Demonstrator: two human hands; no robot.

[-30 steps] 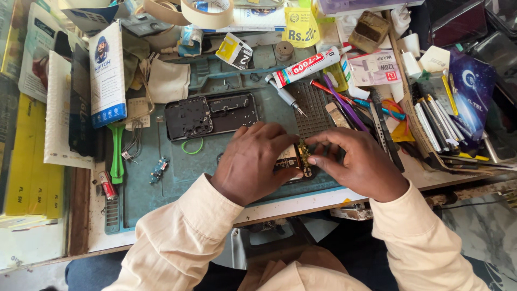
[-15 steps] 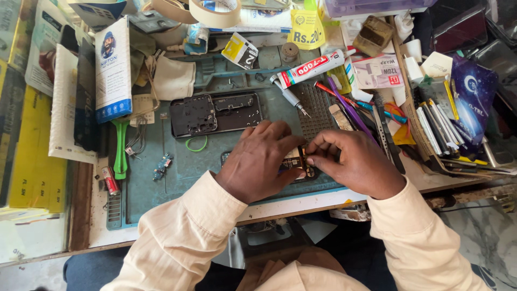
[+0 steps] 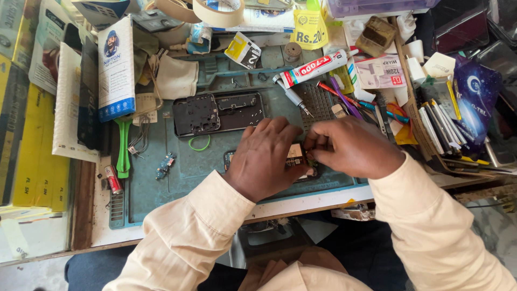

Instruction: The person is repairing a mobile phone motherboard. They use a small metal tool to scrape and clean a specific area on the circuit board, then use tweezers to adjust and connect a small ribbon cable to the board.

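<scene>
On the blue-green rubber work mat (image 3: 161, 186), seen from your head camera, your left hand (image 3: 266, 159) lies flat-curled over the small opened phone body with its exposed board (image 3: 295, 157), pinning it down just at the mat's near edge. Your right hand (image 3: 353, 148) meets it from the other side, fingers pinched together at the phone's right end; it seems to grip a small tool or part there, though the knuckles hide the tip and I cannot tell what it is. As I judge it, you are mid-job: the phone is already open, and the black phone frame with its back removed (image 3: 218, 112) lies apart further up the mat, unassembled. A tiny blue circuit piece (image 3: 166, 164) sits loose to the left, near the green plastic-handled tool (image 3: 123, 145). The white glue tube with red lettering (image 3: 315, 67) and the grey-tipped precision screwdriver (image 3: 292, 97) rest untouched beyond your fingers, so closing up looks still ahead.
</scene>
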